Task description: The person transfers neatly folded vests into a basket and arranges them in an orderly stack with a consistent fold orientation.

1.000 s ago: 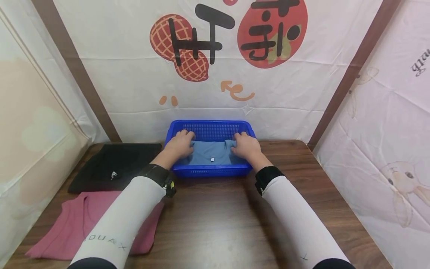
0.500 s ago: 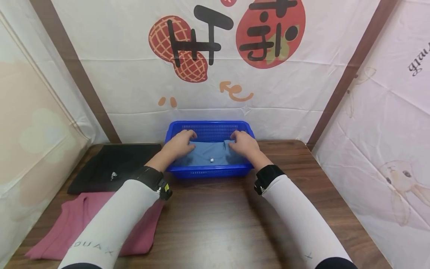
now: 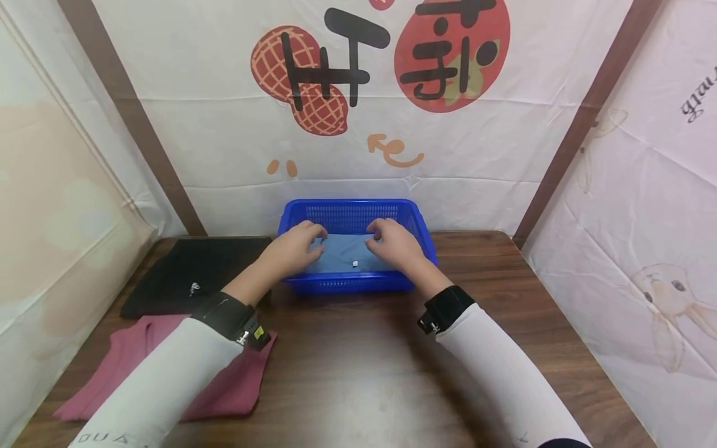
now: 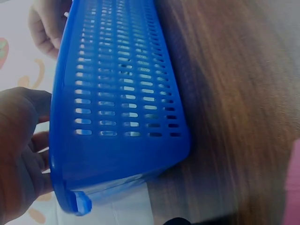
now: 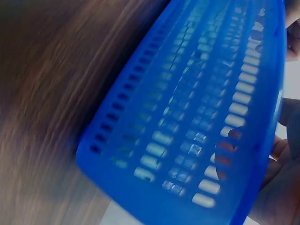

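Note:
A folded blue shirt with a small white tag lies inside a blue plastic basket. My left hand is over the basket's left part, fingers loosely bent above the shirt's left side. Over the right part is my right hand, with thumb and fingers apart and nothing visible between them. In the left wrist view the basket's slotted wall covers part of the left hand. The right wrist view shows right-hand fingers through the slots; whether fingertips touch the shirt is hidden.
Left of the basket lies a folded black garment with a small white print. A folded pink garment lies nearer, partly under the left forearm. Printed cloth walls stand behind and beside the wooden table.
My right hand has moved inward to the left, off the shirt's right edge. The left hand has loosened from the shirt's left side, its forearm dropping lower. The shirt stays in the basket.

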`<control>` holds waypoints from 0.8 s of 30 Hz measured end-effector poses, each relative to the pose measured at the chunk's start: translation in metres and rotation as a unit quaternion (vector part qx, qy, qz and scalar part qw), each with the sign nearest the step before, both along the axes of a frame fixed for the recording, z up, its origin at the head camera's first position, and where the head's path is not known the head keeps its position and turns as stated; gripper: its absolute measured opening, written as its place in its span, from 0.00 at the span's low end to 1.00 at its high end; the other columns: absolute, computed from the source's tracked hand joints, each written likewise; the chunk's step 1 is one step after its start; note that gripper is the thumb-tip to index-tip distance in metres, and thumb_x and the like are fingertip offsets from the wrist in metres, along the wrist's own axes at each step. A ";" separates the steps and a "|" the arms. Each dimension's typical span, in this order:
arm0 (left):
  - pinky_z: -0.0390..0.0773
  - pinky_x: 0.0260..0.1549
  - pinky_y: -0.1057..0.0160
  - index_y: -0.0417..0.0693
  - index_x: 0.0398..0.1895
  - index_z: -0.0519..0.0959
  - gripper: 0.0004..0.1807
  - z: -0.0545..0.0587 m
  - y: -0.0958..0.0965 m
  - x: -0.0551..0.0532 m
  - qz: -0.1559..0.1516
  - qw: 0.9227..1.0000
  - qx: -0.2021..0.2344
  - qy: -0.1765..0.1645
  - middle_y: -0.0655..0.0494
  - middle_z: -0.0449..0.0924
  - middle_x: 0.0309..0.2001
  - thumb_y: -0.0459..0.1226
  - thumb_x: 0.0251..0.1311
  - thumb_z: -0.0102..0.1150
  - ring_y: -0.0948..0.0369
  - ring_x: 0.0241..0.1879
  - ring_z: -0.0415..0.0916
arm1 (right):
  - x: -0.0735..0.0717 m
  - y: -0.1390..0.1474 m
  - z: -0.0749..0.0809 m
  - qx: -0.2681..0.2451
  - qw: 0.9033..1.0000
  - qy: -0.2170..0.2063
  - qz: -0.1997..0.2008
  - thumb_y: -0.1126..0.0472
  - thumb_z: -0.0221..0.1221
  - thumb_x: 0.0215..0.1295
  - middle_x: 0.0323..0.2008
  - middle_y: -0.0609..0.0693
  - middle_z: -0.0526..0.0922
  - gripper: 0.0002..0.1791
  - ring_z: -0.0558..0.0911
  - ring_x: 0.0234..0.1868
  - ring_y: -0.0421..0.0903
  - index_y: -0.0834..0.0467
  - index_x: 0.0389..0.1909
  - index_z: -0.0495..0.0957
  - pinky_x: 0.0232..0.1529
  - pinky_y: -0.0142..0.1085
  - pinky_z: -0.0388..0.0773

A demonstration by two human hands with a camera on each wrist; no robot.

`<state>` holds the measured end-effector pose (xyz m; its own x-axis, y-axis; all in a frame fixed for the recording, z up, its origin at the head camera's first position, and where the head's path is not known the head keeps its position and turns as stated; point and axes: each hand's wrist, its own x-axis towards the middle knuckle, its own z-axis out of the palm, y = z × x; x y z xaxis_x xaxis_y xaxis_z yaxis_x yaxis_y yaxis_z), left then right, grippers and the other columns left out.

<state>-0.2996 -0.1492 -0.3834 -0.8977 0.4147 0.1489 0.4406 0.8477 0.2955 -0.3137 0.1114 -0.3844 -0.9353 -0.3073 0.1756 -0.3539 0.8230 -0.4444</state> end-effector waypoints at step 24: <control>0.77 0.53 0.37 0.41 0.55 0.80 0.19 0.009 -0.044 0.067 0.005 0.982 -0.050 0.184 0.39 0.79 0.55 0.38 0.63 0.68 0.41 0.57 0.75 | 0.088 -0.065 0.001 0.017 0.980 0.130 0.153 0.48 0.60 0.73 0.48 0.45 0.81 0.16 0.81 0.46 0.38 0.48 0.57 0.78 0.43 0.34 0.82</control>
<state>-0.2331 -0.1933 -0.3746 -0.7949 0.4353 0.4227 0.4937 0.8690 0.0335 -0.2256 0.0468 -0.3838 -0.7240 -0.5758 0.3799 -0.6833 0.6743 -0.2802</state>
